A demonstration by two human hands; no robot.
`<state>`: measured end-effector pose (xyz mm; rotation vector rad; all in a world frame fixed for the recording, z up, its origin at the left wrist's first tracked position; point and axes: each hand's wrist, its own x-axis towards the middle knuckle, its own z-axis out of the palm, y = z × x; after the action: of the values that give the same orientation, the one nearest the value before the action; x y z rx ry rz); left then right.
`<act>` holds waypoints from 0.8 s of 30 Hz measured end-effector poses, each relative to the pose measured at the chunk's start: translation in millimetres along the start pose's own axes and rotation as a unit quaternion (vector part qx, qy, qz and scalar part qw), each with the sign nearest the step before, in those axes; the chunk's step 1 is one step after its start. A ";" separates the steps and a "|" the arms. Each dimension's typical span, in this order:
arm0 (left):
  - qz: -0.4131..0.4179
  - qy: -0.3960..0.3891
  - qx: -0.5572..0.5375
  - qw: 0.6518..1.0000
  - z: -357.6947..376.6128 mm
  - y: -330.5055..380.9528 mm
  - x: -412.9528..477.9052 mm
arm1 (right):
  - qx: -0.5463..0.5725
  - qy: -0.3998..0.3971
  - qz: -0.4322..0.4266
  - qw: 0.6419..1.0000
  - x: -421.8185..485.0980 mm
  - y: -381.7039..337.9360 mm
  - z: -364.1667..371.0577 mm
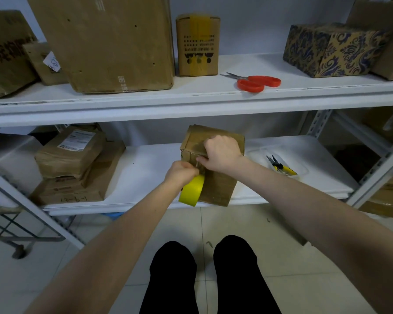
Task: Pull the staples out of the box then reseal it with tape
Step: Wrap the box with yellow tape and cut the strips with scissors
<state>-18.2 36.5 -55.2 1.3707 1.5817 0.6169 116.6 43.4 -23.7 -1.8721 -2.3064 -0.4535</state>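
Two hands are seen at the box [216, 180], which is set by the front edge of the lower shelf [145, 175]. The tape roll [192, 190] is gripped by the left hand [182, 172], and the box top is gripped by the curled fingers of the right hand [221, 152]. The box is likely light and bendy, so it is best held at its edges.

Both bare forearms reach forward to the cardboard box [218, 186]. The left hand [183, 172] is fisted against its front face, fingers curled round a yellow tape roll [191, 190] that hangs below the knuckles. The right hand [221, 152] grips the box's top front edge, knuckles up, fingers curled on top, thumb on the front face, just beside the left hand.
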 end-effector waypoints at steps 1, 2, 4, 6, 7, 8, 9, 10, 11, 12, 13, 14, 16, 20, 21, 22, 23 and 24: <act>-0.012 0.000 -0.008 1.000 0.4 0.4 0.5 | -0.001 0.001 0.000 1.000 0.1 -0.4 0.5; -0.024 -0.001 -0.021 0.999 1.1 0.1 1.9 | -0.006 0.002 -0.001 1.000 0.0 -0.6 1.0; -0.047 -0.001 -0.051 0.998 2.9 0.6 1.6 | -0.020 0.010 -0.008 1.000 -0.5 -1.1 3.1; -0.057 -0.002 -0.073 0.996 4.2 2.0 0.5 | -0.037 0.017 -0.020 0.999 -1.2 -1.8 4.7; -0.060 -0.003 -0.084 0.995 4.8 2.3 0.9 | -0.041 0.017 -0.025 0.999 -1.4 -1.8 5.1; -0.065 -0.004 -0.095 0.993 4.5 2.7 1.5 | -0.041 0.018 -0.029 0.999 -1.1 -1.8 5.5; -0.071 -0.004 -0.101 0.992 4.1 3.3 1.3 | -0.039 0.017 -0.028 0.999 -0.7 -1.9 5.4; -0.073 -0.003 -0.104 0.992 3.3 3.7 0.8 | -0.034 0.015 -0.025 0.999 -0.7 -1.5 4.4; -0.073 0.000 -0.105 0.992 2.6 3.7 -0.2 | -0.024 0.010 -0.020 0.999 -2.0 -0.9 3.7; -0.072 0.004 -0.105 0.992 1.9 3.2 -0.7 | -0.008 0.004 -0.017 1.000 -3.0 0.3 4.0; -0.068 0.010 -0.105 0.992 1.7 3.5 -1.4 | 0.011 0.003 -0.014 1.000 -5.4 3.1 3.1; -0.065 0.015 -0.102 0.993 2.2 2.2 -1.4 | 0.031 0.012 -0.017 0.999 -9.1 6.7 1.7; -0.061 0.021 -0.094 0.993 3.8 0.1 -1.1 | 0.083 0.100 -0.047 0.990 -19.3 13.8 -6.8; -0.058 0.028 -0.082 0.995 6.0 -4.2 7.7 | 0.121 0.319 -0.080 0.937 -26.4 27.6 -47.4; -0.059 0.030 -0.079 0.995 6.6 -1.8 6.4 | 0.115 0.342 -0.046 0.931 -24.7 35.0 -61.0; -0.058 0.032 -0.072 0.995 6.4 0.9 3.0 | 0.112 0.363 -0.004 0.925 -22.2 42.5 -74.2; -0.057 0.034 -0.066 0.996 6.4 3.5 -0.2 | 0.109 0.376 0.040 0.919 -19.4 51.4 -85.0; -0.057 0.036 -0.061 0.996 6.3 5.7 -3.0 | 0.107 0.371 0.083 0.919 -15.3 61.0 -92.1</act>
<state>-10.1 33.9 -52.3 1.1724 1.6392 0.6873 171.6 11.3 67.8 -1.4285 -1.6061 -0.7042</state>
